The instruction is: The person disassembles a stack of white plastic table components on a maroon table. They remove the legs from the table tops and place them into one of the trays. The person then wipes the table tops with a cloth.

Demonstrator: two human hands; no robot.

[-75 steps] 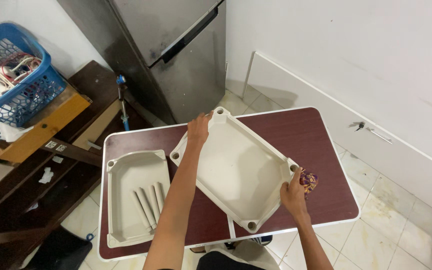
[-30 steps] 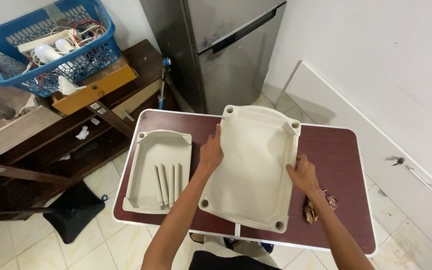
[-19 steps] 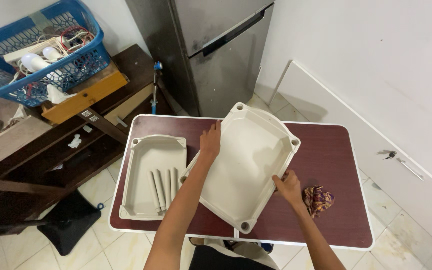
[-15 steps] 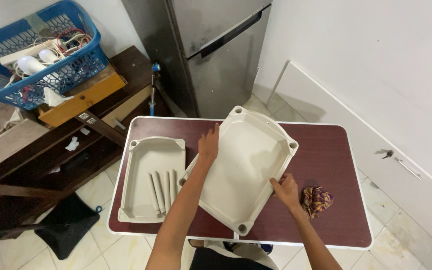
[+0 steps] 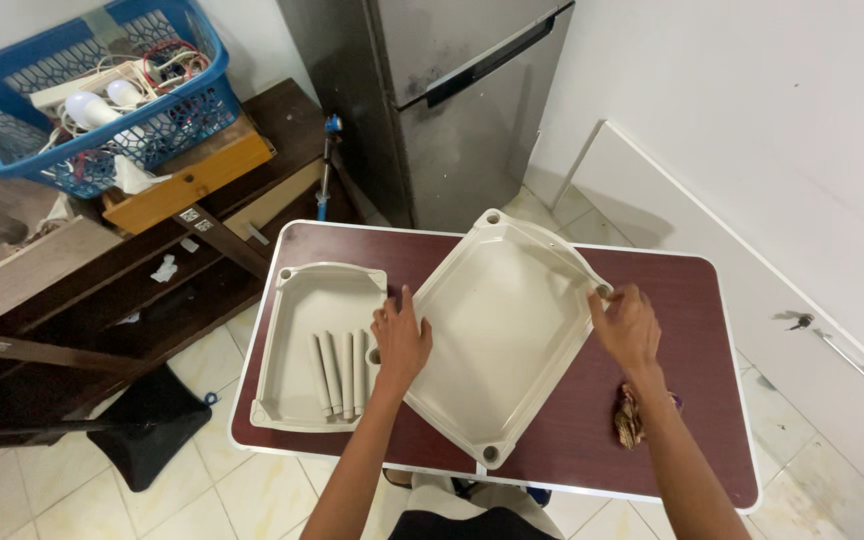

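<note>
A large cream plastic tray [image 5: 497, 330] with round corner sockets lies turned at an angle on a dark red table [image 5: 687, 300]. My left hand [image 5: 400, 340] grips its left edge. My right hand [image 5: 626, 325] holds its right corner by a socket. To the left lies a smaller cream tray [image 5: 312, 310] holding several cream tubes [image 5: 340, 374] side by side. My left hand sits between the two trays, close to the tubes.
A crumpled brown wrapper [image 5: 629, 415] lies on the table under my right forearm. A grey fridge [image 5: 452, 90] stands behind the table. At left, a dark wooden shelf [image 5: 92, 290] carries a blue basket [image 5: 92, 95] of cables and bulbs. A white board [image 5: 742, 290] leans at right.
The large tray has been turned on the table. My left hand slid down from its far edge to the left edge; my right hand moved up to the right corner.
</note>
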